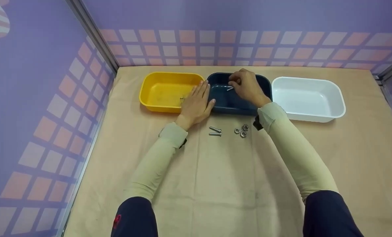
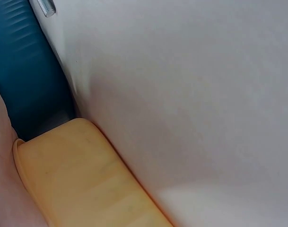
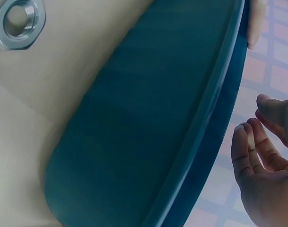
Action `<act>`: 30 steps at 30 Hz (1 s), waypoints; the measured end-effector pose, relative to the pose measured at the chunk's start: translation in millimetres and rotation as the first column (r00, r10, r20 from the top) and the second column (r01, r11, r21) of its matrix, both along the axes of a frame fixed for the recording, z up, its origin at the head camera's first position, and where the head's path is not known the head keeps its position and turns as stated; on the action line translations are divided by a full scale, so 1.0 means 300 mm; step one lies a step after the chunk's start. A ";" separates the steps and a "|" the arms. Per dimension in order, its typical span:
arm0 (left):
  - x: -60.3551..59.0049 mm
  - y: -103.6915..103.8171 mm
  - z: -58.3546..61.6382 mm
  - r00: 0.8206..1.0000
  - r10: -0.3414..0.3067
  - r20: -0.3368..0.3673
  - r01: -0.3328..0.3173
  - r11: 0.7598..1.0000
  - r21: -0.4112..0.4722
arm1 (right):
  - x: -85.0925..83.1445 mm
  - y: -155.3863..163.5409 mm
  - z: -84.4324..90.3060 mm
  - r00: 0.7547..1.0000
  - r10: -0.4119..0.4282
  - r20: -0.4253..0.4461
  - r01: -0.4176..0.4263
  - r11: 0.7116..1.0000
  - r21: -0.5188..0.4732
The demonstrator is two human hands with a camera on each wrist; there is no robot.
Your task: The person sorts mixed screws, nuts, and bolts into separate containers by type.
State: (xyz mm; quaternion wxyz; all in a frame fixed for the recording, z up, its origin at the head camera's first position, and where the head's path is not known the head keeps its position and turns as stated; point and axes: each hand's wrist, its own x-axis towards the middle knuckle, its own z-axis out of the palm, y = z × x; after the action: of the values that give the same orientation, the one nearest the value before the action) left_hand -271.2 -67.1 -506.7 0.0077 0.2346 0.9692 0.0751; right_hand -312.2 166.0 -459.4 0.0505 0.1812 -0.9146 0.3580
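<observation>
My left hand [image 1: 196, 103] lies with straight fingers across the adjoining rims of the yellow bin [image 1: 149, 107] and the dark blue bin [image 1: 237, 111]. In the left wrist view, its edge [image 2: 9, 175] shows beside the yellow bin's side wall [image 2: 87, 175]. Bent at the fingers, my right hand [image 1: 247, 86] hovers over the blue bin. A small bolt [image 1: 230, 88] shows just below its fingertips. The right wrist view shows that hand [image 3: 266, 170] past the blue rim, thumb apart from the fingers and nothing visible between them.
On the cloth in front lie two bolts [image 1: 215, 134] and three nuts [image 1: 243, 134]. A white bin [image 1: 314, 115] stands right of the blue one. Something small and metallic [image 1: 182, 98] is inside the yellow bin. Patterned panels [image 1: 215, 42] enclose the table at the back and sides.
</observation>
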 end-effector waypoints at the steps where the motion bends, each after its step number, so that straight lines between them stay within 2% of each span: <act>1: -0.001 0.000 0.000 1.000 -0.001 0.001 0.001 1.000 0.001 | 0.002 0.001 -0.001 1.000 0.002 -0.003 -0.002 1.000 -0.002; 15: -0.012 -0.002 0.003 1.000 0.005 0.007 -0.005 1.000 0.005 | 0.074 0.012 0.021 0.995 0.080 -0.053 -0.079 0.997 0.012; 22: -0.012 -0.003 0.004 1.000 0.004 0.008 -0.004 1.000 0.008 | 0.127 0.024 0.009 0.990 0.115 -0.082 -0.115 0.993 0.008; 30: -0.011 -0.006 0.005 1.000 0.000 0.014 0.000 1.000 0.008 | 0.185 0.020 -0.013 0.985 0.134 -0.104 -0.139 0.989 -0.040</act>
State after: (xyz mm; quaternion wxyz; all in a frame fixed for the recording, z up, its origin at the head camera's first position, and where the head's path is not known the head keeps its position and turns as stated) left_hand -274.7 -68.8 -505.2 0.0138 0.2341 0.9688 0.0807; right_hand -256.8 172.0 -463.3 0.0762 0.2602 -0.8876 0.3725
